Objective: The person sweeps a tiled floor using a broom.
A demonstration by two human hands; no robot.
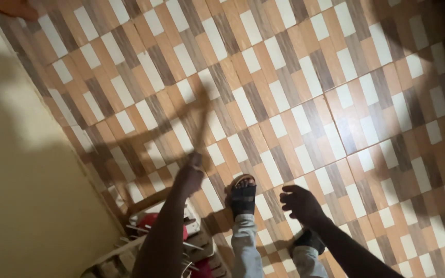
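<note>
My left hand (188, 177) is closed around the lower end of a thin wooden stick (201, 131) that points up and away over the tiled floor; the stick is blurred. My right hand (301, 203) hangs lower right with its fingers loosely curled and nothing in it. Between the two arms my feet show in dark sandals (243, 195), with light trouser legs (245, 249) below.
A patterned tile floor (310, 92) in brown, tan and white fills most of the view. A pale wall (21, 180) runs down the left. Below my left arm stands a low rack (130, 242) holding shoes and red items.
</note>
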